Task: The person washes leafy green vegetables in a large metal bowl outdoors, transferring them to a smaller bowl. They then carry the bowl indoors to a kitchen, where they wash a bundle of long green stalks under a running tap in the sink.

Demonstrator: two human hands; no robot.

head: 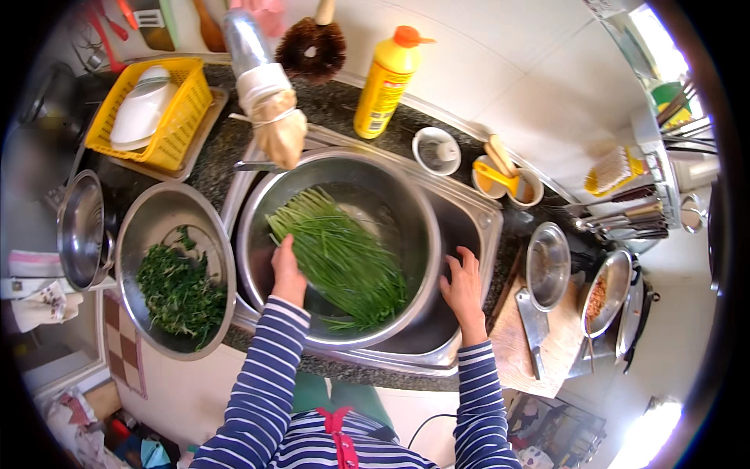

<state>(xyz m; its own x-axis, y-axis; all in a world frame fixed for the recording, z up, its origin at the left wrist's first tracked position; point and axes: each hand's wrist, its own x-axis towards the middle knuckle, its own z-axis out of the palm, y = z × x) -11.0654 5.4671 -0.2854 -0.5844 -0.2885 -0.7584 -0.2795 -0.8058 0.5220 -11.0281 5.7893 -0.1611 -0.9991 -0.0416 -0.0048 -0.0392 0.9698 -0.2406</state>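
Observation:
A large steel basin [430, 234] sits in the sink [469, 328] and holds water and a flat bundle of long green stalks, likely garlic chives [345, 258]. My left hand [288, 271] touches the pale stem ends at the bundle's left side; its fingertips are partly hidden, so its grip is unclear. To the right of the basin, my right hand [463, 284] hovers over the sink with its fingers apart and nothing in them. The faucet [275, 117], wrapped in cloth, hangs over the basin's back rim.
Left stand a steel bowl of leafy greens [181, 287], another steel bowl [82, 228] and a yellow basket [181, 111]. Behind are a yellow bottle [387, 82] and cups [436, 151]. On the right, a cleaver [532, 328] and a small steel bowl [548, 267] rest on a cutting board [510, 357].

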